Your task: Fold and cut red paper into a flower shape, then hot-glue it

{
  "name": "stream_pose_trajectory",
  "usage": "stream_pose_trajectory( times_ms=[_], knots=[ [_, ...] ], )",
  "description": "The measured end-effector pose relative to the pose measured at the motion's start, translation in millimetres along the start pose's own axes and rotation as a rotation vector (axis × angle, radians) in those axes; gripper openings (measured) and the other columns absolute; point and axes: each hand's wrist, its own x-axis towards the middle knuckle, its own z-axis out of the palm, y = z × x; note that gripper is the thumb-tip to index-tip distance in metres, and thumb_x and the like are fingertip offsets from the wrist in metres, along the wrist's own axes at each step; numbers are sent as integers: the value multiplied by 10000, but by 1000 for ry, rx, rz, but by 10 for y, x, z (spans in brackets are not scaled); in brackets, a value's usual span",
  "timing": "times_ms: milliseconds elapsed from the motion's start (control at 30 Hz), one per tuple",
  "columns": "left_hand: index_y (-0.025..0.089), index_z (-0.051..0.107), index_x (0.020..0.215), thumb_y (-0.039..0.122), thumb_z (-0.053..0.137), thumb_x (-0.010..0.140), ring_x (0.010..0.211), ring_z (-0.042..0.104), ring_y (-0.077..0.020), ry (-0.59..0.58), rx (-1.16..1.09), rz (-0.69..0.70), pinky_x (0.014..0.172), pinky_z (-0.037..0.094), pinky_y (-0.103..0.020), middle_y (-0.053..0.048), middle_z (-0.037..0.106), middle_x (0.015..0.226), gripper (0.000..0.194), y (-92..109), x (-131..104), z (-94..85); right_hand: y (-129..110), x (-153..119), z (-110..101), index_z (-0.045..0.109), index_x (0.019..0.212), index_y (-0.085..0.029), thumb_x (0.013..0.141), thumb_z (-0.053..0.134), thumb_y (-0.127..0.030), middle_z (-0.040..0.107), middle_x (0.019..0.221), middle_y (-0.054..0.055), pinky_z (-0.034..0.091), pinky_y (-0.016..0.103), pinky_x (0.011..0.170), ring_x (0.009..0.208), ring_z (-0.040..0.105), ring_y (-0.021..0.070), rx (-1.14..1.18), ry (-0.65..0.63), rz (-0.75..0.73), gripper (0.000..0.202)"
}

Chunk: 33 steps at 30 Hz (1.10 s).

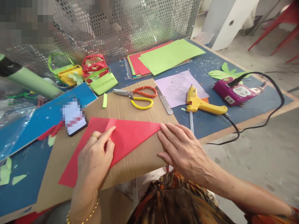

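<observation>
A sheet of red paper (133,132) lies folded over diagonally on brown cardboard (93,105), its pointed corner toward the right. My left hand (97,152) presses on its left part, index finger along the edge of the folded layer and the other fingers curled in. At the pointed corner, my right hand (178,146) rests with fingers stretched and close together, the thumb apart below. Just beyond the paper are scissors (137,94) with one orange and one yellow handle, their blades slightly apart. A metal strip (164,101) lies right of them.
A yellow glue gun (198,102) sits on lilac paper (179,87), near a purple power strip (235,90) with a looping black cord. Green and red sheets (173,57) are stacked behind. Small paper baskets (70,74), a phone (73,118) and a green bottle (35,79) stand or lie leftward.
</observation>
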Motion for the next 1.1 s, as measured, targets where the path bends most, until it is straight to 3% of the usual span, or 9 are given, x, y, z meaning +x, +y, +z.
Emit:
stream_pose_trajectory(
  times_ms=[233,400,800,1100],
  knots=[
    [261,738,1381,228,484,1005,845,612,-200,33,-2,-2,684,410,-311,-68,653,991,455,13,-5,26,23,0,-23,661,1410,-22,1069,572,-339,672,1457,251,526,572,1083,1360,581,375,51,-45,9,475],
    [240,745,1375,163,469,983,879,630,-197,37,-20,-22,733,453,-295,-67,655,976,486,97,-29,35,46,-38,33,682,1342,22,1069,567,-323,702,1412,256,537,560,1050,1303,616,394,-10,4,-44,455],
    [230,723,1396,108,450,978,806,604,-177,-19,-5,-50,667,449,-275,-64,638,943,514,187,-39,-4,56,-76,128,635,1409,-35,1068,550,-312,691,1413,274,544,585,1016,1295,635,401,27,73,-48,447],
    [193,727,1388,86,463,979,841,629,-191,3,-35,-32,744,495,-293,-67,638,939,499,169,-53,32,85,-23,96,672,1286,42,1060,565,-283,723,1326,299,549,555,966,1222,651,412,-46,97,-127,410]
  ],
)
